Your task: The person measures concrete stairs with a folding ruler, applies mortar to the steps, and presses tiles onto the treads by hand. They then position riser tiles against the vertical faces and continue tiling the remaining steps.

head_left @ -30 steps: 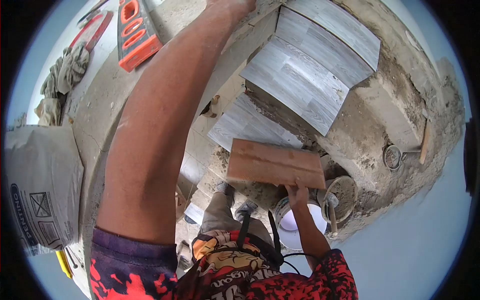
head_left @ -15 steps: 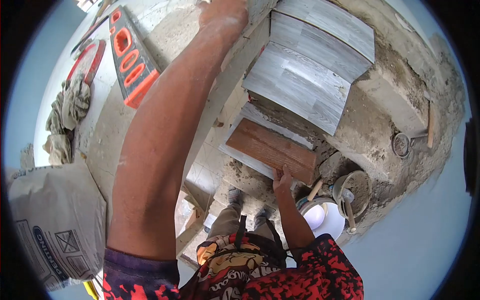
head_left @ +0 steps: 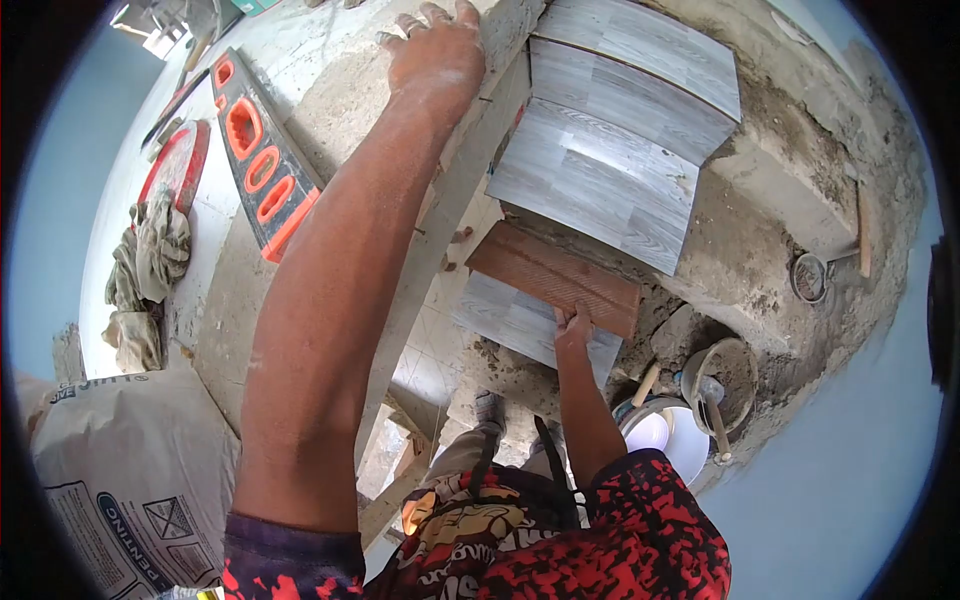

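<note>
My left hand [head_left: 435,58] rests on the concrete ledge [head_left: 330,85] at the top, fingers spread, holding nothing. Lower down on the stairs, my right hand [head_left: 573,326] grips the near edge of a brown tile [head_left: 555,275], its ribbed back facing me. The tile is tilted over a step, just below the upper grey wood-look tiles [head_left: 605,175]. Beneath it, a grey wood-look tile [head_left: 510,312] lies on the tread, partly covered by the brown one. My right thumb and some fingertips are hidden.
A black and orange spirit level [head_left: 290,228] lies on the ledge beside my left forearm. Rags [head_left: 160,250] and a printed sack [head_left: 130,470] are at left. A mortar bucket [head_left: 745,375], a white bucket [head_left: 688,440] and a small round container [head_left: 808,278] stand at right.
My right hand has moved the brown tile up toward the step above, uncovering more of the grey tile below. The view has shifted, bringing my left hand's fingers into sight.
</note>
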The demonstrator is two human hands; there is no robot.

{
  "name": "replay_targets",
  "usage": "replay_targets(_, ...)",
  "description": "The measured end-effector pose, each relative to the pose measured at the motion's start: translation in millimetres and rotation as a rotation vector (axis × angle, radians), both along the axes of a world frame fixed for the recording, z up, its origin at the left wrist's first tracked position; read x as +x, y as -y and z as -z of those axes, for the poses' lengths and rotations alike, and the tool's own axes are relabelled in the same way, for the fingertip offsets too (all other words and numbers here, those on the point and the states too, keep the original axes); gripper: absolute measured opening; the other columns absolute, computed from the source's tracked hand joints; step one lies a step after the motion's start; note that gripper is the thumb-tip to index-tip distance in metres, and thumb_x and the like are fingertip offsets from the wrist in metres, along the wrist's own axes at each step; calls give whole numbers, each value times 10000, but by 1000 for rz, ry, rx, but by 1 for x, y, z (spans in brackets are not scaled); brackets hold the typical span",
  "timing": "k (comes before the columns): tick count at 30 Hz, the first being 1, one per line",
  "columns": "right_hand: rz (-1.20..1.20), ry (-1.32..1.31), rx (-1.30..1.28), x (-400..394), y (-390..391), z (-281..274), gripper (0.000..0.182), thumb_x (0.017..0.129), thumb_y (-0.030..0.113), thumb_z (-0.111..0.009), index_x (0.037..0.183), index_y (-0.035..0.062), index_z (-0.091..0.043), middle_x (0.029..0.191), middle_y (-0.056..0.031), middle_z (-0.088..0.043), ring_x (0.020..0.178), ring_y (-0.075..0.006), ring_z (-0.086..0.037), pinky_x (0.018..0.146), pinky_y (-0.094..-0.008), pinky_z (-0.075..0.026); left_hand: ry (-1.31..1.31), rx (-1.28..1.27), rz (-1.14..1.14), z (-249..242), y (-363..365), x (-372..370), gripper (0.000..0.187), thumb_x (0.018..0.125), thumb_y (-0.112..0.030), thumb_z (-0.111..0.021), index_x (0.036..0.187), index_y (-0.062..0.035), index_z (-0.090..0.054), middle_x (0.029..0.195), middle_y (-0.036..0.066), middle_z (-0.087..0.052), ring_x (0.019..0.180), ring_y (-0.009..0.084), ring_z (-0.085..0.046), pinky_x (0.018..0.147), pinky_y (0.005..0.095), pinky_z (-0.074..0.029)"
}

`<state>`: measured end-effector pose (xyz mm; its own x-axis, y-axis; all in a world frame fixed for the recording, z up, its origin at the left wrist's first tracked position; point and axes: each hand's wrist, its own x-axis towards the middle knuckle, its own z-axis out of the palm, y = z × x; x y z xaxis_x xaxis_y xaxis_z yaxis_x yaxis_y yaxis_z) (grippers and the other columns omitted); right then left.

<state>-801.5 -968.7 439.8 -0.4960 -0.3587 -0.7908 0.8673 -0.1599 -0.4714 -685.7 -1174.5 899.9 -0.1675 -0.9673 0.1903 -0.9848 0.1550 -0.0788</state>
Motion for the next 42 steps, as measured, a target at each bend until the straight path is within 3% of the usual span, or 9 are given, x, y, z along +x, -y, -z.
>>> replay_targets(6,-62,-75,-20,-11,18,-37,318,882,69,-573,1167,46,-433,1045,-98,-559,894,-225,-611,764,-375,-592,6,-5,11,8,8,3,613,844,-121,-539,1409,-64,-311,1435,217,-320,1325,414,-308,1089,543,-244)
replay_targets(8,-57,-125,-2,-15,25,-56,316,882,72,-576,1160,22,-434,1055,-116,-553,908,-243,-610,780,-385,-594,93,-286,75,30,29,13,715,797,-294,-707,1401,-190,-337,1346,182,-446,1224,407,-448,969,616,-369)
replay_targets(11,-150,-161,-36,-33,39,-55,331,883,80,-585,1158,-25,-434,1089,-160,-538,955,-275,-602,804,-401,-595,6,-150,86,25,22,12,633,825,-215,-630,1388,-144,-350,1412,226,-366,1316,440,-325,1055,597,-262)
replay_targets(22,-502,-334,-166,-88,72,-62,555,879,154,-638,1213,-187,-356,1213,-317,-476,1060,-368,-579,865,-392,-579,26,-179,75,28,24,15,646,813,-252,-649,1386,-164,-363,1410,207,-377,1299,438,-354,1043,601,-284)
replay_targets(25,-539,-347,-168,-89,69,-69,558,881,142,-632,1220,-196,-346,1206,-333,-481,1039,-374,-589,866,-402,-578,57,-220,131,21,18,12,683,801,-296,-700,1381,-177,-358,1335,191,-447,1220,427,-445,959,628,-362)
replay_targets(27,-536,-331,-134,-91,74,-67,573,883,140,-629,1240,-192,-328,1217,-337,-471,1059,-380,-577,879,-408,-571,15,6,-33,-5,-4,-4,666,812,-124,-607,1408,-70,-314,1428,210,-329,1325,407,-310,1087,537,-258)
replay_targets(32,-604,-290,-151,-94,71,-72,623,895,160,-614,1291,-179,-273,1240,-346,-451,1105,-386,-549,913,-415,-551,-13,4,-30,-7,-6,-5,673,807,-145,-631,1403,-80,-325,1414,199,-351,1320,399,-321,1082,538,-269)
replay_targets(38,-549,-450,-74,-75,62,-80,586,917,234,-584,1229,-207,-360,1224,-325,-480,1101,-374,-556,922,-384,-543,-8,10,-35,-9,-7,-6,663,805,-153,-639,1395,-89,-344,1397,188,-373,1308,392,-339,1073,541,-279)
replay_targets(42,-471,-371,-138,-82,71,-52,480,910,226,-597,1187,-140,-454,1129,-256,-553,994,-305,-613,850,-356,-566,-17,22,-33,-6,-3,-5,717,775,-179,-680,1400,-103,-337,1402,185,-367,1311,388,-337,1072,543,-281)
